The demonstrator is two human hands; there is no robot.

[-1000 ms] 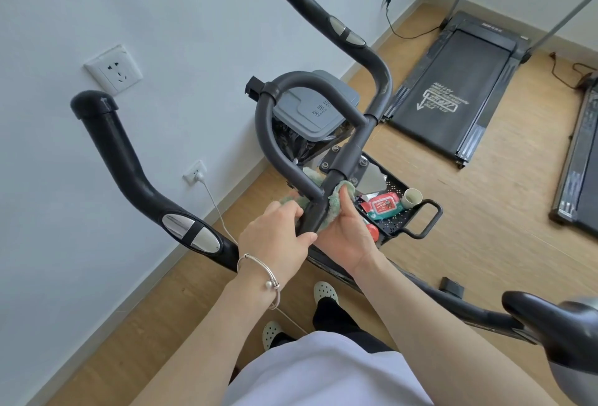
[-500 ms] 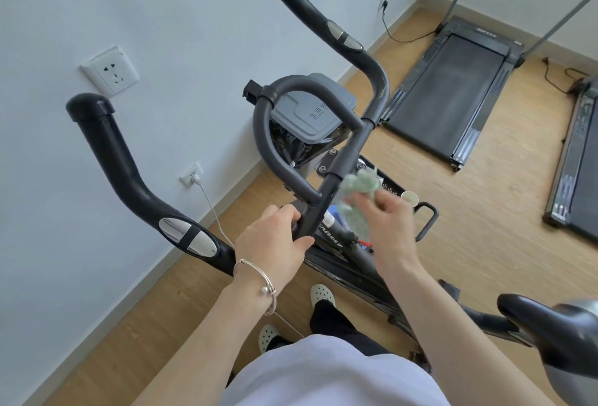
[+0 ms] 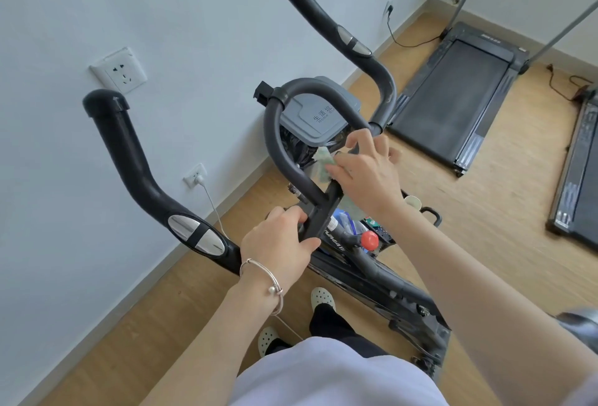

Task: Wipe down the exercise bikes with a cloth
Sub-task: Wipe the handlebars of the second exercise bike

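A black exercise bike (image 3: pixel 378 273) stands before me, its handlebars (image 3: pixel 129 159) spreading left and right with a grey inner loop bar (image 3: pixel 275 143) in the middle. My left hand (image 3: pixel 280 245) grips the centre stem just below the loop. My right hand (image 3: pixel 365 168) holds a pale green cloth (image 3: pixel 323 161) against the right side of the loop bar, up near its junction with the right handlebar. Most of the cloth is hidden under the hand.
A grey-lidded bin (image 3: pixel 318 114) stands by the wall behind the bike. A black tray (image 3: pixel 382 234) of small items and a red knob (image 3: pixel 369 240) sit below the stem. Two treadmills (image 3: pixel 453 104) lie on the wooden floor at right. Wall sockets (image 3: pixel 118 70) at left.
My right hand has lifted the cloth from the stem's base up and rightward onto the upper right of the loop bar. My left hand has stayed on the stem.
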